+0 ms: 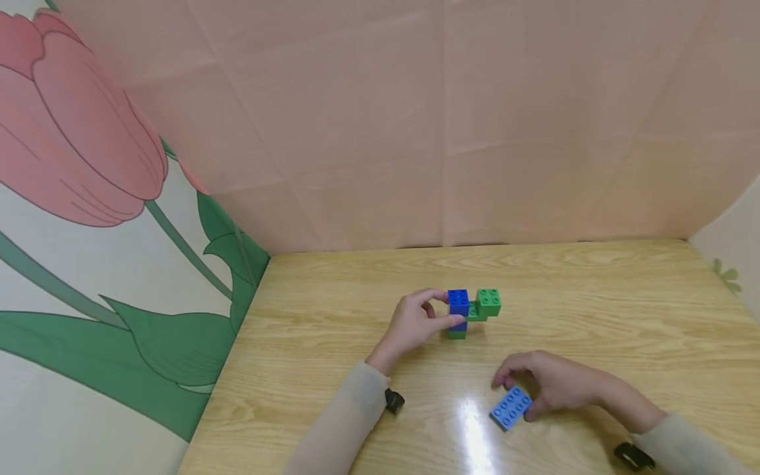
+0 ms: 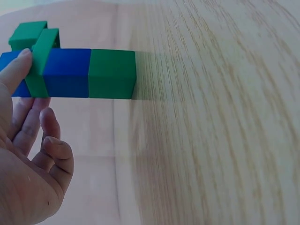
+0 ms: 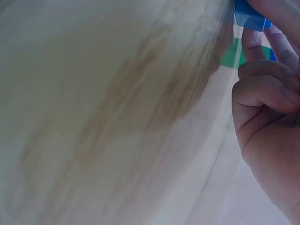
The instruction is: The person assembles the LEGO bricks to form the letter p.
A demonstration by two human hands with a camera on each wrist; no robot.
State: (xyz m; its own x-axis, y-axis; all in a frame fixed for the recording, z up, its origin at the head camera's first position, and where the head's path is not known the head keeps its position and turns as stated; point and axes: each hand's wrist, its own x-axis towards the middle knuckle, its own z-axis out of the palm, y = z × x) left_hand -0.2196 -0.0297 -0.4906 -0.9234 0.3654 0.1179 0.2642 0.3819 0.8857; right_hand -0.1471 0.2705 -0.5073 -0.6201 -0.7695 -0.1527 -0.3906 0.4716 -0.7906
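My left hand pinches a small brick tower between thumb and fingers. A dark blue brick tops it, and a thin green plate juts out sideways below. On that plate's outer end sits a green brick. Lower down come another blue brick and a green bottom brick, which stands on the table. Nearer the front, my right hand holds a light blue eight-stud brick between thumb and fingers. Whether this brick touches the table, I cannot tell.
The wooden table ends at a pink hanging sheet behind. To the left rises a panel with a tulip picture. A white panel borders the right side. Black straps sit at both wrists.
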